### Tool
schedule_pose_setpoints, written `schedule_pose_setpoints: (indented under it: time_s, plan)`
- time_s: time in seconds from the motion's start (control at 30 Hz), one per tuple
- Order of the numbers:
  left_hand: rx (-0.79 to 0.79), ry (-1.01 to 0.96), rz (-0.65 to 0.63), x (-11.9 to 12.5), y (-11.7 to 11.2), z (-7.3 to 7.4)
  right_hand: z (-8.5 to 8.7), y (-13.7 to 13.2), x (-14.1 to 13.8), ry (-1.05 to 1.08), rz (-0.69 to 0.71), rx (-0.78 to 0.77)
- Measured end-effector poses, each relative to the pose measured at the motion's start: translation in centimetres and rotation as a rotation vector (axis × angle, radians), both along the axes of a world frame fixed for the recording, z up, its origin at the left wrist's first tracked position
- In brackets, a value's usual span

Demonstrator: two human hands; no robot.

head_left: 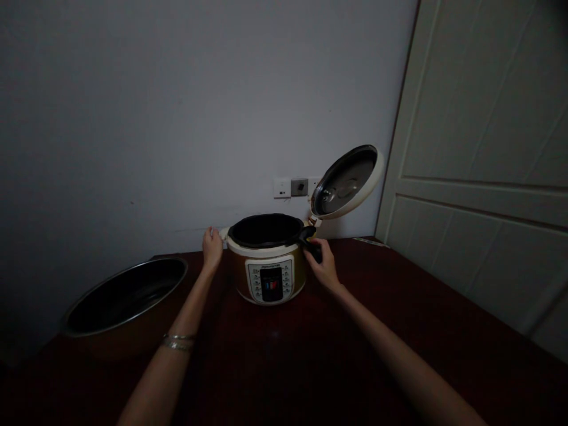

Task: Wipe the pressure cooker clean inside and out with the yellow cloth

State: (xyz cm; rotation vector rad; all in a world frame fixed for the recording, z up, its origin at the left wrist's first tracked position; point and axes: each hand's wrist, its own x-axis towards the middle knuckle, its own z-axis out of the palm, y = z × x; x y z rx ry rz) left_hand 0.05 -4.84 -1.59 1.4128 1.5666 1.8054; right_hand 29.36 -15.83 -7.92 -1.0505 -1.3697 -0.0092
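A pressure cooker [266, 275] with a gold body, white rim and front control panel stands on the dark red table. Its round lid [348, 183] is raised and tilted at the right. Inside the white rim, the interior looks black. My left hand [212, 248] is closed at the end of the cooker's white left side handle [224, 233]; its fingertips are partly hidden. Against the cooker's right rim, my right hand [323, 264] is wrapped round a black handle [314, 251]. Dim light hides whether that black piece is joined to the cooker.
A large dark pot with a metallic rim [184, 266] sits at the left, beside my left forearm. Behind the cooker are wall sockets [282, 188] on a pale wall [146, 100]. A panelled door [479, 148] borders the dark red table [275, 367] on the right.
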Motion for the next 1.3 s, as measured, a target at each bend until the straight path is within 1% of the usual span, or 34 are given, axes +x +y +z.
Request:
schedule_pose_setpoints:
  time_s: [0.03, 0.1, 0.2, 0.23, 0.27, 0.3, 0.33, 0.4, 0.47, 0.5, 0.53, 0.57, 0.63, 0.7, 0.73, 0.77, 0.8, 0.83, 0.9, 0.97, 1.0, 1.03, 1.07, 1.1, 1.17, 1.23, 1.27, 1.3]
  plan:
    - [-0.006, -0.001, -0.007, 0.0, 0.3, 0.0, -0.6, 0.3, -0.4, 0.021, -0.011, -0.034]
    - [-0.009, 0.005, -0.027, 0.1, 0.8, -0.2, -2.5, 0.4, -1.2, 0.099, -0.036, -0.140]
    - [-0.004, 0.011, -0.063, 0.4, 1.3, -0.6, -6.0, -0.7, -2.8, 0.201, 0.014, -0.354]
    - [-0.004, 0.019, -0.069, 0.5, 1.4, -0.8, -6.8, -1.3, -3.4, 0.227, 0.032, -0.397]
    - [-0.001, 0.028, -0.072, 0.7, 1.5, -1.0, -7.3, -1.8, -4.1, 0.248, 0.045, -0.415]
    - [0.006, 0.032, -0.073, 0.8, 1.6, -1.2, -7.3, -2.2, -4.7, 0.266, 0.047, -0.409]
    - [0.015, 0.030, -0.071, 0.8, 1.7, -1.4, -6.9, -2.4, -5.2, 0.276, 0.045, -0.389]
    - [0.037, 0.013, -0.070, 0.8, 2.0, -1.7, -5.3, -2.2, -5.6, 0.273, 0.025, -0.340]
    - [0.057, 0.004, -0.079, 0.7, 2.3, -2.0, -3.7, -1.0, -5.0, 0.260, -0.017, -0.302]
    - [0.064, 0.005, -0.085, 0.6, 2.4, -2.1, -3.4, -0.2, -4.5, 0.270, -0.049, -0.293]
    - [0.070, 0.008, -0.091, 0.5, 2.5, -2.2, -3.3, 0.8, -3.9, 0.294, -0.084, -0.295]
    - [0.074, 0.011, -0.094, 0.5, 2.6, -2.2, -3.7, 1.6, -3.3, 0.327, -0.118, -0.307]
    - [0.083, 0.024, -0.096, 0.4, 2.7, -2.4, -5.4, 2.8, -2.7, 0.389, -0.166, -0.355]
    - [0.095, 0.047, -0.100, 0.4, 2.7, -2.5, -7.3, 3.0, -3.0, 0.416, -0.190, -0.393]
    - [0.100, 0.058, -0.100, 0.4, 2.7, -2.6, -7.9, 2.7, -3.3, 0.422, -0.196, -0.392]
    - [0.107, 0.064, -0.099, 0.5, 2.6, -2.6, -8.1, 2.4, -3.8, 0.433, -0.196, -0.380]
    - [0.114, 0.066, -0.097, 0.5, 2.6, -2.6, -7.8, 2.0, -4.2, 0.446, -0.184, -0.362]
    - [0.120, 0.067, -0.094, 0.5, 2.5, -2.6, -7.1, 1.7, -4.5, 0.463, -0.155, -0.344]
    - [0.126, 0.079, -0.090, 0.6, 2.4, -2.6, -4.7, 1.7, -4.3, 0.518, -0.054, -0.338]
    - [0.116, 0.103, -0.087, 0.6, 2.3, -2.5, -2.1, 2.2, -3.2, 0.623, 0.054, -0.404]
    - [0.108, 0.117, -0.084, 0.7, 2.3, -2.4, -1.2, 2.6, -2.5, 0.694, 0.089, -0.461]
    - [0.104, 0.126, -0.081, 0.7, 2.2, -2.4, -0.6, 2.8, -1.8, 0.723, 0.095, -0.493]
    - [0.104, 0.130, -0.079, 0.7, 2.2, -2.4, -0.5, 3.0, -1.3, 0.755, 0.104, -0.536]
    - [0.107, 0.133, -0.078, 0.7, 2.3, -2.4, -0.7, 2.9, -1.1, 0.779, 0.114, -0.583]
    - [0.119, 0.142, -0.073, 0.8, 2.3, -2.4, -1.8, 2.2, -1.2, 0.819, 0.166, -0.697]
    - [0.129, 0.159, -0.067, 0.8, 2.4, -2.5, -2.6, 1.2, -1.9, 0.862, 0.252, -0.807]
    - [0.132, 0.168, -0.066, 0.7, 2.4, -2.5, -2.6, 0.8, -2.3, 0.882, 0.294, -0.838]
    - [0.136, 0.175, -0.068, 0.7, 2.4, -2.6, -2.1, 0.6, -2.5, 0.899, 0.330, -0.848]
